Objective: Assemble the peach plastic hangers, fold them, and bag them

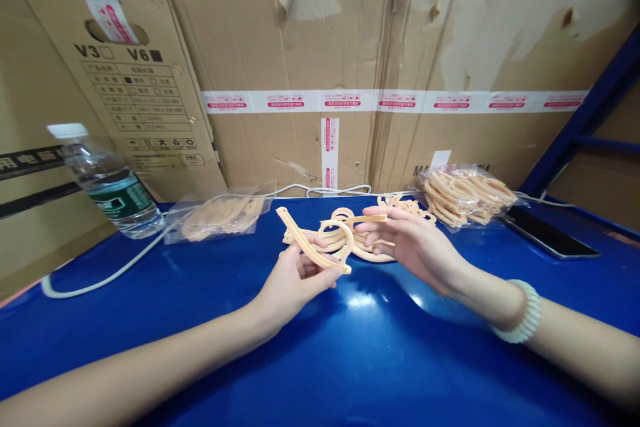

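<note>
My left hand [305, 278] is closed around a beige scroll-shaped trim piece [309, 245], gripping its lower curve between thumb and fingers. The piece has a long grooved arm slanting up to the left, a round loop in the middle, and a thin arm reaching right. My right hand [415, 243] is raised at that right end, its fingers stretched and apart, the piece's tip against or just in front of them. Behind both hands, more beige scroll pieces [376, 250] lie in a loose pile on the blue table [360, 353], partly hidden by the hands and the held piece.
Clear bags of similar pieces lie at left [220, 217] and right [463, 195]. A water bottle [113, 190] stands far left, beside a white cable [107, 277]. A dark phone [550, 233] lies at right. Cardboard boxes [300, 33] wall off the back.
</note>
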A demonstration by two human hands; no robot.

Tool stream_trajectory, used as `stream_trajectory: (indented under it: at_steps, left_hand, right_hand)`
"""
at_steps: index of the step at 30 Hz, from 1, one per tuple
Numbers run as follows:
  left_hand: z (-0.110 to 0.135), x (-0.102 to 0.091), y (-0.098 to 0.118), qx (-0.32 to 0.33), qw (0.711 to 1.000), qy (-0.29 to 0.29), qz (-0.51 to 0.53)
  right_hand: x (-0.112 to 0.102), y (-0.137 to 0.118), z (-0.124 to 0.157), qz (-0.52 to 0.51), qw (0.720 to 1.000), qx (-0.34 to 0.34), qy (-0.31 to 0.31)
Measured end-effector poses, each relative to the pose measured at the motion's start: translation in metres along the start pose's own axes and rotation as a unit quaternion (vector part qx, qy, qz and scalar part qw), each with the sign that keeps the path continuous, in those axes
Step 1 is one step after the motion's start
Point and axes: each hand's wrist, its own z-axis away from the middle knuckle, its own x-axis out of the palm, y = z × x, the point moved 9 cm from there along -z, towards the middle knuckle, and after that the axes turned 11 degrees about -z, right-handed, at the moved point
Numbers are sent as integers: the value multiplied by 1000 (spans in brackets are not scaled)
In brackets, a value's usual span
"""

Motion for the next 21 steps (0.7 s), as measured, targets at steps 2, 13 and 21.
stream_trajectory:
  at_steps: [2,13,21]
  left_hand:
    - [0,0,1,2,1000,0,0]
    - [1,4,4,20,999,-23,-13]
    - [5,15,13,53,997,-56,-30]
  right_hand:
    - [-1,12,2,-52,997,48,7]
    - [21,24,20,-46,998,52,1]
    - [19,26,21,-9,999,33,35]
